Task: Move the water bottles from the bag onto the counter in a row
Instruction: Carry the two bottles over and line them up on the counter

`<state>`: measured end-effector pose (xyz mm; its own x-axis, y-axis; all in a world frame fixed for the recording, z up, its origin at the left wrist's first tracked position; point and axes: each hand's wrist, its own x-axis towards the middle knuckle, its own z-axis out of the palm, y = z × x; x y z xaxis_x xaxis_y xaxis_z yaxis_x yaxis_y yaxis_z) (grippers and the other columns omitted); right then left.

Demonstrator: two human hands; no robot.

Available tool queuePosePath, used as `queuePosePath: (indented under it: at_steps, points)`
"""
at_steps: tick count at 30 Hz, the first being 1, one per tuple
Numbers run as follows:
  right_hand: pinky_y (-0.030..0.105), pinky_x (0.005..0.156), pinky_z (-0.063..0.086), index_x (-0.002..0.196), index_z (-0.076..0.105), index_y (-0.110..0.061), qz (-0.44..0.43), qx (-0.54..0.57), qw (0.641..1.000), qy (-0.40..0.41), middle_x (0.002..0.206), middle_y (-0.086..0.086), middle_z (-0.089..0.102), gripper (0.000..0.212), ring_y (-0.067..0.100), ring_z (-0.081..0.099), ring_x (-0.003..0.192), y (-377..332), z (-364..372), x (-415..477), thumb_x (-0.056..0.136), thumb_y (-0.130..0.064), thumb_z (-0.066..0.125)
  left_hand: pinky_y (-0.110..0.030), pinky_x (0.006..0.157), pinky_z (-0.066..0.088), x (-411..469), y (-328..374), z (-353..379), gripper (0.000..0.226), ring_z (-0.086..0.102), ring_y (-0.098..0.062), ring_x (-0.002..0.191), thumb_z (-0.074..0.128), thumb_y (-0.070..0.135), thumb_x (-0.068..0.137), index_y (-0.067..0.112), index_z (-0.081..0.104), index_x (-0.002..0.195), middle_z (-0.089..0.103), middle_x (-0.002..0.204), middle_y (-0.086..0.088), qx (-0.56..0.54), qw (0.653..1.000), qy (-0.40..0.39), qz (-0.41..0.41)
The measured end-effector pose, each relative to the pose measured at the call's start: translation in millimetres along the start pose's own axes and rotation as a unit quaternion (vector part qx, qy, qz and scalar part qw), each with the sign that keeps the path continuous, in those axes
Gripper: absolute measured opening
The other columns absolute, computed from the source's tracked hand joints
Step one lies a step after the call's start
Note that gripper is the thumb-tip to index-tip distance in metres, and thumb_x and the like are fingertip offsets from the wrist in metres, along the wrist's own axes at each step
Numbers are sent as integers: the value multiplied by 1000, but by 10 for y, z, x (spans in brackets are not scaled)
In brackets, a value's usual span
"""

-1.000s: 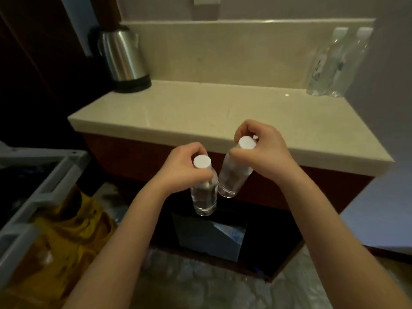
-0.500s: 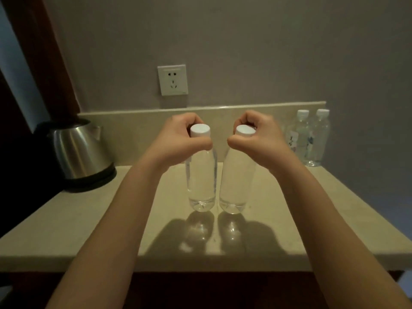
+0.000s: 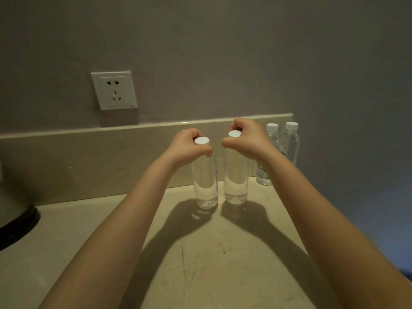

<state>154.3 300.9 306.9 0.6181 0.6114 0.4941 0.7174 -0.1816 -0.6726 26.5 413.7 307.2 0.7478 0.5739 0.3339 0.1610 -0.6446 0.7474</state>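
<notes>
2 water-filled bottles (image 3: 205, 184) on counter (image 3: 200, 259) | left hand (image 3: 186, 146), right hand (image 3: 248, 139) gripping necks

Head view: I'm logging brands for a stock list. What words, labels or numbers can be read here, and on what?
No text here can be read.
Back bottles: printed labels, too blurred to read.
Wall socket: a small mark at its lower right corner, too small to read.
Held bottles: no label shows.

Left-hand bottle (image 3: 205, 181) and right-hand bottle (image 3: 235, 175) now farther back along the counter (image 3: 200, 264), near the backsplash (image 3: 89, 166).
</notes>
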Motion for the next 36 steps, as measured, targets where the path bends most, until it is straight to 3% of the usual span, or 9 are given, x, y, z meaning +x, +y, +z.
queuePosePath:
  at_steps: [6, 11, 15, 18, 20, 24, 29, 33, 36]
  points:
    - [30, 62, 40, 75, 53, -18, 28, 6, 1000, 3, 73, -5, 53, 20, 16, 49, 69, 452, -57, 134, 70, -27, 70, -29, 65, 41, 146, 11, 390, 17, 50, -16, 74, 72, 14, 71, 13, 59, 83, 56, 79, -1, -57, 998, -10, -22]
    - [30, 69, 43, 91, 55, -19, -38, 63, 997, 27, 88, -5, 56, 27, 11, 50, 76, 584, 45, 35, 76, -34, 72, -28, 63, 35, 62, -193, 627, 38, 41, -14, 69, 64, 43, 67, 10, 57, 84, 45, 77, 1, -68, 991, 111, -10]
    - [36, 70, 46, 108, 50, -23, -77, 175, 977, 94, 88, -2, 50, 37, 12, 46, 77, 749, 132, -140, 76, -30, 68, -28, 72, 39, -75, -392, 815, 40, 46, -13, 80, 58, 52, 85, 14, 56, 97, 52, 103, -7, -29, 987, 156, -40]
    - [31, 70, 43, 119, 41, -23, -57, 210, 968, 127, 89, -8, 41, 52, 11, 42, 79, 897, 223, -293, 74, -34, 64, -30, 76, 45, -167, -461, 919, 55, 53, -13, 86, 66, 61, 70, 17, 54, 101, 54, 110, -8, -40, 984, 150, -82]
    - [30, 75, 44, 128, 34, -24, -42, 171, 979, 104, 97, -9, 40, 64, 11, 44, 85, 1009, 302, -414, 73, -35, 65, -36, 84, 51, -225, -520, 982, 69, 58, -20, 101, 74, 54, 58, 21, 51, 114, 54, 118, -5, -38, 983, 79, -160]
    - [40, 89, 51, 134, 24, -29, -13, 92, 996, 7, 118, -7, 43, 77, 14, 51, 106, 1170, 362, -527, 75, -33, 73, -26, 49, 48, -258, -638, 1022, 62, 63, -23, 86, 79, 26, 60, 21, 53, 116, 62, 111, -9, -35, 979, -20, -199]
    - [31, 93, 42, 136, 19, -23, 20, 43, 993, -108, 134, -1, 43, 86, 15, 47, 115, 1253, 305, -529, 72, -26, 76, -41, 78, 59, -106, -707, 1065, 72, 64, -24, 97, 83, 33, 56, 17, 53, 119, 61, 114, -6, -13, 981, -20, -192]
    - [30, 94, 45, 134, 26, -18, 25, 9, 998, -53, 132, 0, 43, 84, 14, 48, 114, 1312, 296, -461, 71, -30, 80, -41, 68, 60, 46, -678, 1128, 51, 67, -24, 83, 83, 24, 64, 14, 55, 105, 64, 104, -8, -20, 983, -13, -184]
    - [31, 83, 47, 124, 35, -17, 46, -14, 999, 4, 118, -2, 50, 70, 15, 54, 100, 1399, 297, -414, 72, -31, 80, -45, 65, 60, 112, -659, 1198, 49, 67, -23, 79, 84, 19, 66, 12, 52, 102, 63, 100, -7, -29, 984, 16, -177]
